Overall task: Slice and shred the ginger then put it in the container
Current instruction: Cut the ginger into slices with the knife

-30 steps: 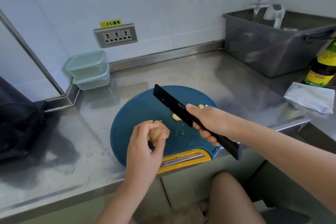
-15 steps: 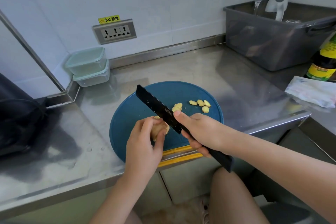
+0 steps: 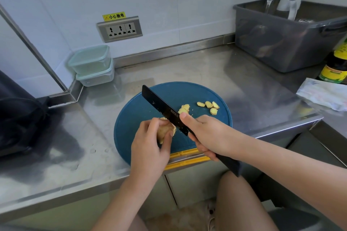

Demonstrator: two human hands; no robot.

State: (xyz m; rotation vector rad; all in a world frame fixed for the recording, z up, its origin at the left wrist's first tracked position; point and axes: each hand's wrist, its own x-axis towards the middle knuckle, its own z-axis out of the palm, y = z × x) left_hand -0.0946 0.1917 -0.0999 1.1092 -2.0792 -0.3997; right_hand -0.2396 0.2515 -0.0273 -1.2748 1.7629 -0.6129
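Note:
A round blue cutting board (image 3: 154, 97) with a yellow edge lies on the steel counter. My left hand (image 3: 150, 148) pinches a ginger piece (image 3: 164, 131) down on the board. My right hand (image 3: 208, 137) grips a black knife (image 3: 161, 108), its forefinger along the spine and the blade set against the ginger's right side. Several cut ginger slices (image 3: 209, 106) lie on the board's right part, and one more slice (image 3: 184, 108) lies just behind the blade. Two stacked lidded containers (image 3: 92, 65) stand in the back left corner.
A grey plastic bin (image 3: 281, 43) holding a kettle stands at the back right. A dark bottle with a yellow label (image 3: 336, 67) and a folded cloth (image 3: 323, 95) lie at the right. A black bag (image 3: 16, 118) sits at the left. A wall socket (image 3: 120, 29) is above the containers.
The knife has come down and left from above the slices to rest against the ginger in my left hand. The cut slices, hidden behind the blade before, now show.

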